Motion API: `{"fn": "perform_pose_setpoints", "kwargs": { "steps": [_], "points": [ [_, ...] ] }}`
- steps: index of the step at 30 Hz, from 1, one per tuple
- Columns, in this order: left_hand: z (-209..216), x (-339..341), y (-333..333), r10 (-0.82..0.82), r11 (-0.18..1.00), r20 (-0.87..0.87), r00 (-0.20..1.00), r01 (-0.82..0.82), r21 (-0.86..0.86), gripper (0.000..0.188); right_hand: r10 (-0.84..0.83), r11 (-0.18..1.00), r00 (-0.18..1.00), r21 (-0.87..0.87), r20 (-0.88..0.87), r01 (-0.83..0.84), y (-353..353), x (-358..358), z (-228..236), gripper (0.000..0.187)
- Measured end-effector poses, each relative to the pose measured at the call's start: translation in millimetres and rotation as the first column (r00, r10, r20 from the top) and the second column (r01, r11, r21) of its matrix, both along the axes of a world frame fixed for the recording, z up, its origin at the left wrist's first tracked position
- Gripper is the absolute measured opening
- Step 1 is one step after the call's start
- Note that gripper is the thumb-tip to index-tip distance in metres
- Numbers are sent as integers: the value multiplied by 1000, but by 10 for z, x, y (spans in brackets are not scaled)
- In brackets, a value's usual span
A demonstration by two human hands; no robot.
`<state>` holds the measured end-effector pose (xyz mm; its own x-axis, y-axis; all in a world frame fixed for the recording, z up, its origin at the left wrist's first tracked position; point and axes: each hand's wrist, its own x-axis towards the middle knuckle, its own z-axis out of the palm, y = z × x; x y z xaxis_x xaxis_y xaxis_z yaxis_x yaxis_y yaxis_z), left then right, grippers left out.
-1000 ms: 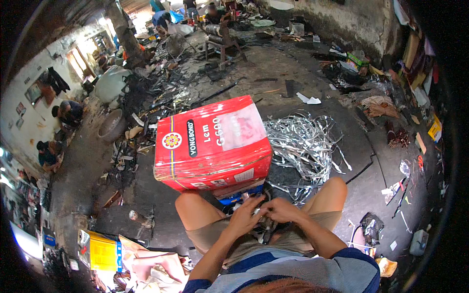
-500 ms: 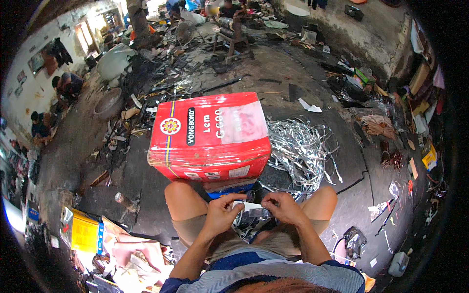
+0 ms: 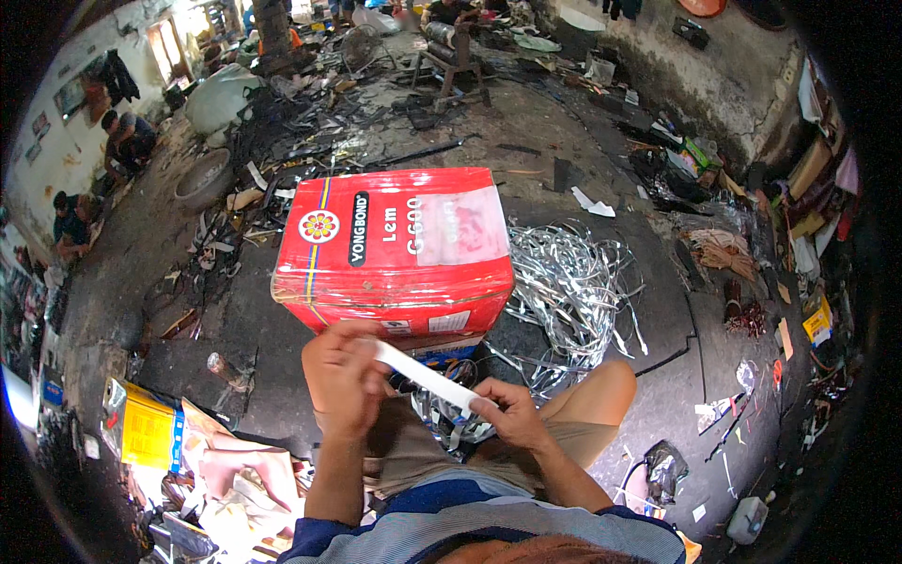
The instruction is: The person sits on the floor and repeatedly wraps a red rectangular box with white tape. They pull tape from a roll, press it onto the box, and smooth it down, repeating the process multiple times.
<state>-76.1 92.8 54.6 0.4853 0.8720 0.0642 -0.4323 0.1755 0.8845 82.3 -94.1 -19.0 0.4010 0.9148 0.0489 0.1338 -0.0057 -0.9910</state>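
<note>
A flat white strip [image 3: 425, 372] stretches slantwise between my hands above my lap. Its lower right end is pinched between the thumb and fingers of my right hand [image 3: 510, 415]. My left hand [image 3: 351, 381] is raised at the strip's upper left end, its fingers curled and slightly blurred around that end. Just beyond my hands stands a red carton [image 3: 390, 244] wrapped in clear film. Beside it on the right lies a tangled heap of shiny silver strips [image 3: 573, 296]. More silver strips [image 3: 456, 418] lie between my legs, partly hidden by my hands.
To my left is a yellow box [image 3: 150, 434] beside pale sheet scraps [image 3: 246, 470]. A black plastic bag [image 3: 665, 470] and a whitish jug [image 3: 749, 520] lie at right. Scraps litter the floor around a wooden stand [image 3: 449, 70]. Other people [image 3: 127, 141] sit far left and at the back.
My left hand has lifted and moved left and forward. My right hand has shifted slightly left and down. The white strip now shows at greater length, slanting between them.
</note>
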Motion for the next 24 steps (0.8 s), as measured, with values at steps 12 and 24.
{"fn": "perform_pose_setpoints", "kwargs": {
  "steps": [12,24],
  "points": [
    [345,8,-95,-35,248,-773,634,755,607,22,360,931,933,63,23,-360,228,83,323,69],
    [760,-794,1904,447,649,-448,775,64,758,13,129,982,983,-156,133,-107,782,1124,1118,22]
  ]
}}
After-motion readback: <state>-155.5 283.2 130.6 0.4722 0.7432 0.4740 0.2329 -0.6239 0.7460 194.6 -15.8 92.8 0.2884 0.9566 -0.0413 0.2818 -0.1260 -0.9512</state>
